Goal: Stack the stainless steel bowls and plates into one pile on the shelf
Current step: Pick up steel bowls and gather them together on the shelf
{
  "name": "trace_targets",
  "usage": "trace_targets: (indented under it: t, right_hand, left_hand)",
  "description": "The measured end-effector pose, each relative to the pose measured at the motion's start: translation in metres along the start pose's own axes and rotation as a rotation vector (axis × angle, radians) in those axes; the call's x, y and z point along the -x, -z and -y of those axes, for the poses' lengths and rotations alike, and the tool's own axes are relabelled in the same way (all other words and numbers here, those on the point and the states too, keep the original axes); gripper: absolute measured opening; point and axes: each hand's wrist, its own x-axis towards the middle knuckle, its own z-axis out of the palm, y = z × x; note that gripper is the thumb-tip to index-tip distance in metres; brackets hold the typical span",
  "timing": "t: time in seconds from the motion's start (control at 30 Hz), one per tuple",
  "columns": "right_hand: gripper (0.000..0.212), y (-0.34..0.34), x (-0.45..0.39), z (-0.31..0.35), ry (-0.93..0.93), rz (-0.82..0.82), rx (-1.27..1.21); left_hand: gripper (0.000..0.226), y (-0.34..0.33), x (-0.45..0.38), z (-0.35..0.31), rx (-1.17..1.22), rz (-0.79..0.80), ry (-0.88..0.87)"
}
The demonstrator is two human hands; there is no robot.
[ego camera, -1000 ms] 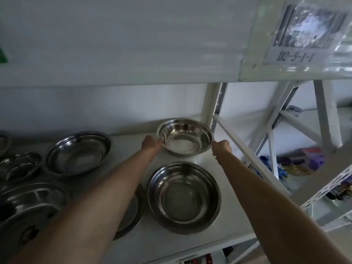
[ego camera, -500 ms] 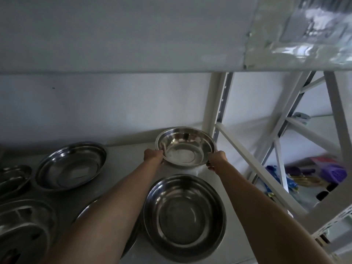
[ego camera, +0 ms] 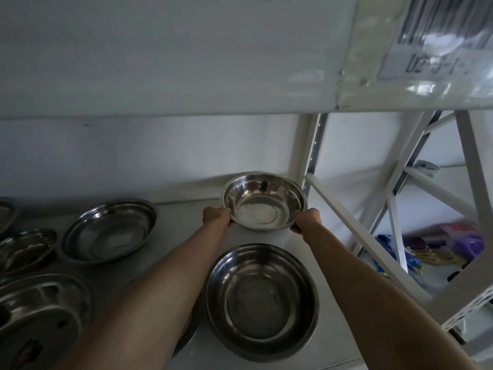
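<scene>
With my left hand (ego camera: 216, 218) and right hand (ego camera: 306, 220) clamped on the small bowl (ego camera: 262, 201) at 9 and 3 o'clock, I should keep it level and lower it centred into the big bowl (ego camera: 262, 301) at 6 o'clock.

Silver, mirror-bright small bowl (ego camera: 262, 202); darker grey steel large bowl (ego camera: 262, 300); pale grey shelf (ego camera: 184, 222); white frame upright (ego camera: 306, 145); black-striped barcode label (ego camera: 437, 30); purple and blue items (ego camera: 453, 244).
</scene>
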Motion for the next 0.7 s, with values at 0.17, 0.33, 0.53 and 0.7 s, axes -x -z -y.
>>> trace_targets:
  t: [0.17,0.33,0.53,0.7]
  right_hand:
    - [0.011,0.000,0.016,0.013,0.005,-0.001,0.022]
    - [0.019,-0.007,0.032,0.026,0.030,0.039,-0.009]
    - [0.022,-0.016,0.054,0.030,0.076,0.004,-0.007]
    - [0.028,-0.028,0.081,0.034,0.110,0.032,-0.098]
  left_hand:
    - [0.019,0.012,0.009,-0.012,0.060,0.002,-0.003]
    - [0.025,0.031,0.021,-0.026,0.107,0.000,-0.024]
    - [0.024,0.062,0.037,-0.033,0.131,-0.012,-0.069]
    - [0.024,0.093,0.043,-0.033,0.158,0.013,-0.079]
